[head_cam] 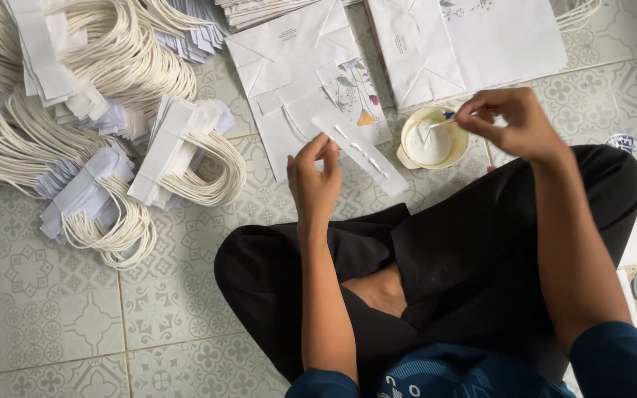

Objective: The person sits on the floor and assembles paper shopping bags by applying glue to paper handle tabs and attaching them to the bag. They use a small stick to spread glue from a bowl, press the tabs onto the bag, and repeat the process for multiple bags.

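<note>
**Gluing a paper strip over crossed legs**

Nearest the camera, the person's crossed legs [444,273] in black fill the lower frame on the tiled floor [38,309]. To the left lie bundles of cord handles [112,96]. The left hand [315,180] pinches the white paper strip [363,151], held tilted above the flat paper bags [311,81]. The right hand [514,121], its grip closed on a thin glue stick [444,121], dips toward the glue bowl [429,140]. Best judged: take little glue, keep the strip steady, dab evenly along it.

Left hand [312,177] raised, fingers pinched, right hand [514,121] lifted higher, fingertips pinched together, legs crossed
</note>
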